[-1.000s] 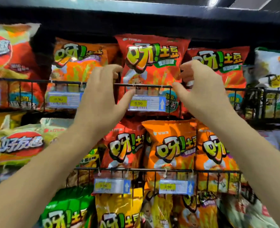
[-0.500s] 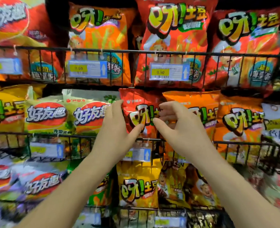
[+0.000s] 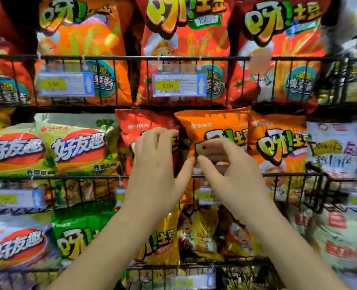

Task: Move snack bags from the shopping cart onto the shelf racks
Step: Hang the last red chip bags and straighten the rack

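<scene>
Snack bags (image 3: 278, 147) all sit on the shelf racks, upright and packed side by side behind wire fronts. Nearest me: two bare forearms reaching up from the bottom edge. Left hand (image 3: 154, 170) is in front of a red bag (image 3: 131, 126), fingers bent, thumb stuck out to the right. Right hand (image 3: 230, 170) is in front of an orange bag (image 3: 213, 124), fingers curled in, thumb out to the left. Thumb tips nearly meet. Can't tell if either hand grips a bag or just hovers against it; the picture is smeared there.

Both bags stand in the middle rack (image 3: 68, 177): black wire, thin vertical bars under a top rail, clear plastic tags clipped on. Left along it are pale green bags (image 3: 79, 147) with a red oval logo. Below, the lower rack (image 3: 194, 266) holds yellow bags (image 3: 163, 237) and a green bag (image 3: 77, 233). Above, the upper rack (image 3: 123, 57) is the same wire, carrying bigger glossy foil bags in orange and red, puffy and crinkled. A price tag (image 3: 179, 84) there reads 9.90 on a yellow patch, with a blue arrow beside it. Edges of the view are blurred.
</scene>
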Demonstrator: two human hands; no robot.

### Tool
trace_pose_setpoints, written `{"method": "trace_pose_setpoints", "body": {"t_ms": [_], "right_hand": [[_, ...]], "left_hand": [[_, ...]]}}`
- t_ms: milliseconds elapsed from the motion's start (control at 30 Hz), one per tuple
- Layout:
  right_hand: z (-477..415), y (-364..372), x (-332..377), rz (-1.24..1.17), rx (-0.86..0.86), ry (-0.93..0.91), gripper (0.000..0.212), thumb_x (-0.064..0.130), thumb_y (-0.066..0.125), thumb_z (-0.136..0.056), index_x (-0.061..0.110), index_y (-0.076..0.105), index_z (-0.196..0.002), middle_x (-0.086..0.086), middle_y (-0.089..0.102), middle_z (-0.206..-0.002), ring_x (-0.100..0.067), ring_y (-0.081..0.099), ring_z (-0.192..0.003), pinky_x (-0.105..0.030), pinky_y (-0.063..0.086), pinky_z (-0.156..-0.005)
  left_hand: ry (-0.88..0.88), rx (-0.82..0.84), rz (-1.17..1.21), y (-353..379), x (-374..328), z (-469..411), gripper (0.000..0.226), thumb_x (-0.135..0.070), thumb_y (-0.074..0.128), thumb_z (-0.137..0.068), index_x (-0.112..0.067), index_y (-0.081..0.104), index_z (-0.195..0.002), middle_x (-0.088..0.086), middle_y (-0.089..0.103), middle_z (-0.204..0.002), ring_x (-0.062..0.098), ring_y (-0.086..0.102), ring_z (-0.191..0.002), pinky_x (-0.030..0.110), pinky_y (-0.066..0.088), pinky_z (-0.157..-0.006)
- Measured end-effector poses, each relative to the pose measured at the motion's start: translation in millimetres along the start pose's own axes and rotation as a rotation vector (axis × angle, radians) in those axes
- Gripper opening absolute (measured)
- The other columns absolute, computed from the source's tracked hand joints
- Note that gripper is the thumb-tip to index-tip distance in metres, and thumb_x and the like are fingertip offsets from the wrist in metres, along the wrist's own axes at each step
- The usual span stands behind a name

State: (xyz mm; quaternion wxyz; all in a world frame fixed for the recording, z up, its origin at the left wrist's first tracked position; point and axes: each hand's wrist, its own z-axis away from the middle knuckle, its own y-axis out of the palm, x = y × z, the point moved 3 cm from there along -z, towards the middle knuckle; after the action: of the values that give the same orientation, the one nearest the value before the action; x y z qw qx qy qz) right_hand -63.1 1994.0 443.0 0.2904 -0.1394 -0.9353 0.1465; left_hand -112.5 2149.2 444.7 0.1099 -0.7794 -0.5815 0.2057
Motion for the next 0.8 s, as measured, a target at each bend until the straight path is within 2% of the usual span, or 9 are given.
{"method": "trace_pose_setpoints", "body": {"t_ms": [100,200,333,400,467,533,633,700,800], "right_hand": [[1,-26,-23,0.057,-0.018,0.021,0.028,0.033,0.065,-0.097,0.027,0.061,-0.124,0.019,0.062,-0.111,0.009,0.06,-0.1,-0.008,0.05,-0.081],[-10,-52,-40,0.148,-0.095,-0.003,0.041,0.037,0.067,-0.095,0.022,0.057,-0.131,0.012,0.059,-0.115,0.004,0.058,-0.101,-0.021,0.051,-0.089],[-21,-63,-54,0.234,-0.034,0.011,0.066,0.045,0.066,-0.095,0.02,0.039,-0.15,0.003,0.048,-0.143,-0.013,0.047,-0.132,-0.03,0.042,-0.108],[-22,-59,-57,0.26,0.036,0.036,0.075,0.049,0.063,-0.096,0.021,0.028,-0.156,0.004,0.044,-0.15,-0.015,0.045,-0.137,-0.03,0.041,-0.106],[-22,-55,-58,0.29,0.055,0.051,0.078,0.052,0.062,-0.095,0.023,0.023,-0.156,0.004,0.048,-0.146,-0.017,0.051,-0.132,-0.033,0.048,-0.1],[-21,-51,-58,0.323,0.042,0.078,0.078,0.053,0.063,-0.095,0.024,0.023,-0.155,0.003,0.055,-0.138,-0.019,0.057,-0.124,-0.037,0.054,-0.093],[-21,-46,-58,0.373,0.035,0.122,0.079,0.055,0.062,-0.093,0.022,0.025,-0.154,0.003,0.06,-0.124,-0.02,0.062,-0.112,-0.042,0.058,-0.085],[-22,-42,-57,0.396,0.037,0.143,0.078,0.055,0.063,-0.093,0.02,0.026,-0.153,0.002,0.063,-0.115,-0.022,0.065,-0.104,-0.046,0.059,-0.081],[-23,-36,-49,0.438,0.016,0.191,0.074,0.054,0.064,-0.093,0.019,0.032,-0.149,0.003,0.065,-0.105,-0.022,0.066,-0.096,-0.043,0.059,-0.074]], "left_hand": [[-0.059,0.142,0.124,25,-15,1,0.073,-0.051,0.062,-0.095,-0.016,0.035,-0.152,0.001,0.042,-0.146,0.019,0.038,-0.14,0.036,0.04,-0.112],[-0.205,0.241,0.228,45,-28,-10,0.084,-0.054,0.058,-0.097,-0.017,0.017,-0.16,-0.001,0.028,-0.162,0.016,0.027,-0.15,0.022,0.026,-0.113],[-0.269,0.26,0.245,62,-26,-25,0.06,-0.041,0.059,-0.101,-0.015,0.034,-0.149,-0.001,0.049,-0.144,0.019,0.045,-0.139,0.012,0.034,-0.096],[-0.279,0.27,0.243,64,-22,-29,0.044,-0.034,0.06,-0.102,-0.016,0.041,-0.137,0.0,0.059,-0.131,0.019,0.056,-0.123,0.01,0.041,-0.085],[-0.306,0.32,0.231,63,-19,-34,0.033,-0.033,0.06,-0.103,-0.018,0.043,-0.126,-0.003,0.062,-0.117,0.018,0.059,-0.107,0.017,0.041,-0.072],[-0.341,0.374,0.219,62,-16,-37,0.033,-0.034,0.059,-0.103,-0.016,0.043,-0.124,0.0,0.063,-0.114,0.02,0.06,-0.103,0.028,0.044,-0.074],[-0.318,0.373,0.2,58,-13,-32,0.038,-0.035,0.057,-0.103,-0.015,0.042,-0.131,-0.001,0.064,-0.12,0.021,0.061,-0.113,0.02,0.047,-0.076],[-0.332,0.338,0.231,54,-15,-26,0.051,-0.04,0.052,-0.105,-0.016,0.037,-0.147,0.001,0.058,-0.139,0.023,0.056,-0.128,0.026,0.045,-0.091],[-0.338,0.323,0.248,56,-19,-29,0.038,-0.039,0.044,-0.108,-0.015,0.042,-0.137,0.006,0.061,-0.126,0.029,0.058,-0.121,0.031,0.041,-0.083]]}}
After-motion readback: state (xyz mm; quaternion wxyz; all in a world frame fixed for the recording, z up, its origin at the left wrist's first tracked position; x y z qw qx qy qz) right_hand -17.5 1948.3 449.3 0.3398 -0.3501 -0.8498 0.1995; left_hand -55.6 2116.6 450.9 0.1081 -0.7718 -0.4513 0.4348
